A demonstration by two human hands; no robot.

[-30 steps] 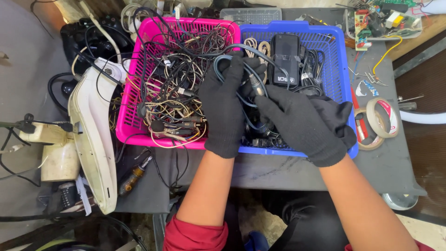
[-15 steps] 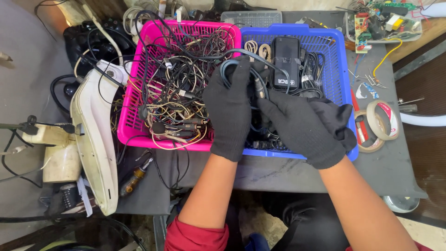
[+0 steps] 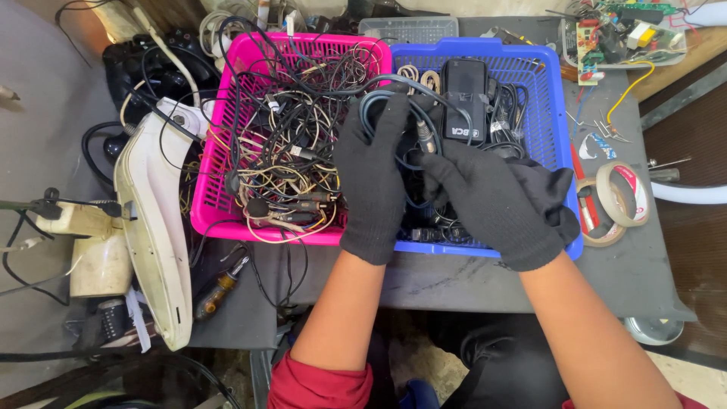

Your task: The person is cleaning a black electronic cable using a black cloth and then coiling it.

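Both hands black-gloved; left hand (image 3: 372, 178) flat, fingers extended; right hand (image 3: 500, 201) curled, knuckles up.

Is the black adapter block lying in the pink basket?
No, the black adapter block lies in the blue basket, to the right of the pink basket full of cables.

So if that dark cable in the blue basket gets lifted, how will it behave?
The dark cable loops in loose curves between the left hand and right hand, so it is probably floppy. It lies among other leads in the blue basket, so it may snag and drag them. The knit gloves likely grip it well.
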